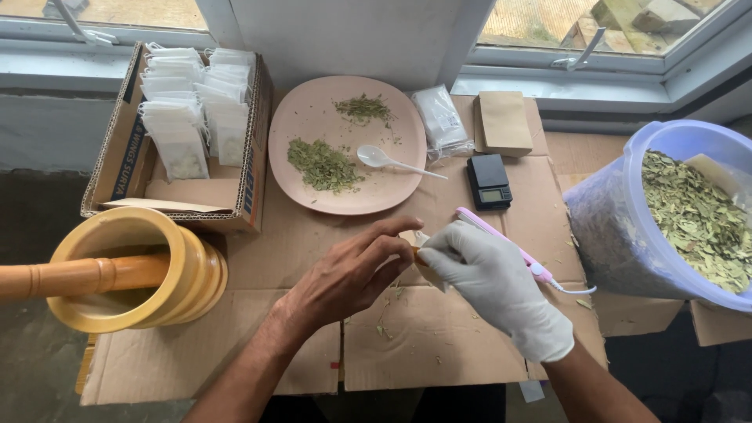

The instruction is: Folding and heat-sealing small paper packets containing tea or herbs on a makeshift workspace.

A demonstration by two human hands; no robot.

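Observation:
My bare left hand [348, 270] and my white-gloved right hand [489, 286] meet over flattened cardboard [439, 345]. Between their fingertips is a small pale sachet [413, 240], mostly hidden by the fingers. My right hand also grips a slim pink and white handheld tool [501, 241] with a white cord at its near end; its tip lies against the sachet. My left fingers pinch the sachet from the left.
A pink plate [313, 117] holds two piles of crushed green leaves and a white plastic spoon [384, 160]. A cardboard box [251, 188] of white sachets sits at left, a wooden mortar [157, 270] with a pestle nearer. A small black scale [489, 181], brown packets and a lilac bucket [619, 227] of dried leaves stand right.

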